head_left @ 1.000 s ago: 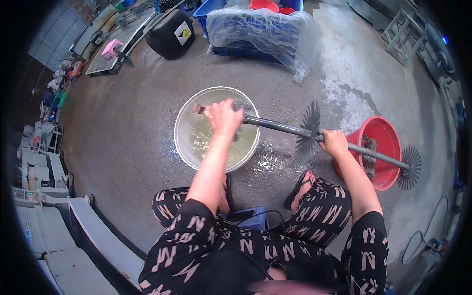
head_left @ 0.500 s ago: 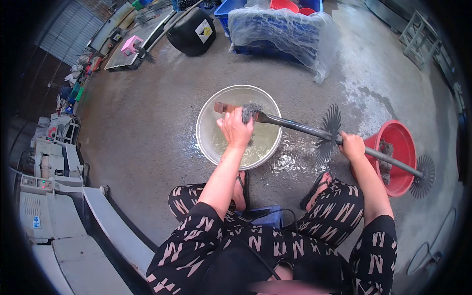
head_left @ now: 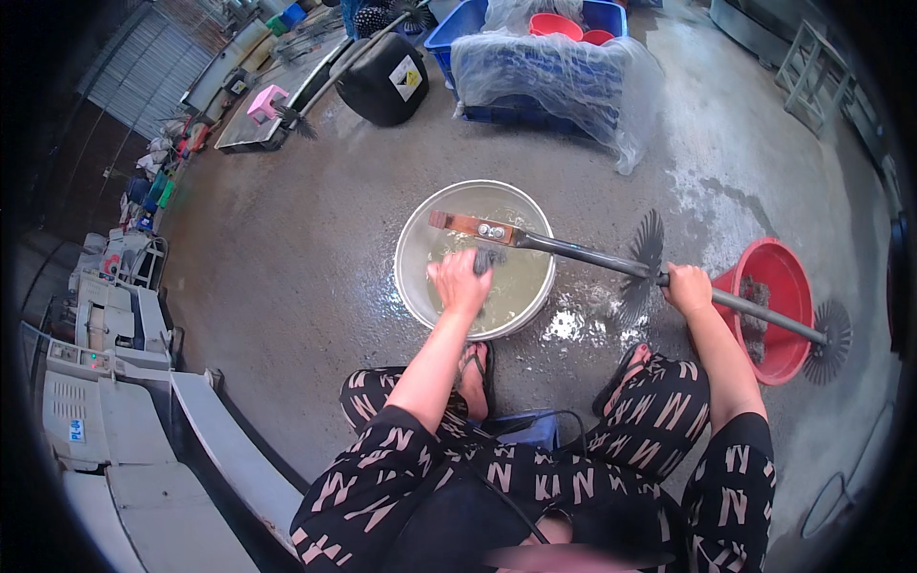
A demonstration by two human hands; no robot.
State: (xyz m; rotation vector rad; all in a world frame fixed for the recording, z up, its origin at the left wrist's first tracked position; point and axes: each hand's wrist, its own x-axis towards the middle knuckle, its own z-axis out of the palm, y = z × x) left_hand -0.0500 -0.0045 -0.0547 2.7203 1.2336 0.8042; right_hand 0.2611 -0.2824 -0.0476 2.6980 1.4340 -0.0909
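Note:
My right hand (head_left: pixel 688 288) is wrapped round a long dark grey rod (head_left: pixel 583 252), just right of a black finned disc (head_left: pixel 646 258). A second finned disc (head_left: pixel 827 344) sits at the rod's right end. The rod's left end carries a flat copper-coloured plate (head_left: pixel 460 224) with two bolts, lying above a white bucket (head_left: pixel 411 263) of cloudy water. Below that plate, over the bucket, my left hand (head_left: pixel 460 281) grips a grey steel wool scrubber (head_left: pixel 490 259), clear of the rod. Part of the scrubber is hidden by my fingers.
A red bucket (head_left: pixel 795 282) holding grey clumps stands at right, under the rod. Farther off are a black jerrycan (head_left: pixel 368 91) and a blue crate (head_left: pixel 535 100) draped with clear plastic. A grey machine (head_left: pixel 115 401) flanks my left. The floor (head_left: pixel 315 248) is wet.
My left hand has drawn the scrubber off the rod and down toward the water, uncovering the bolted copper plate. The right hand keeps its hold. The whole view has shifted slightly.

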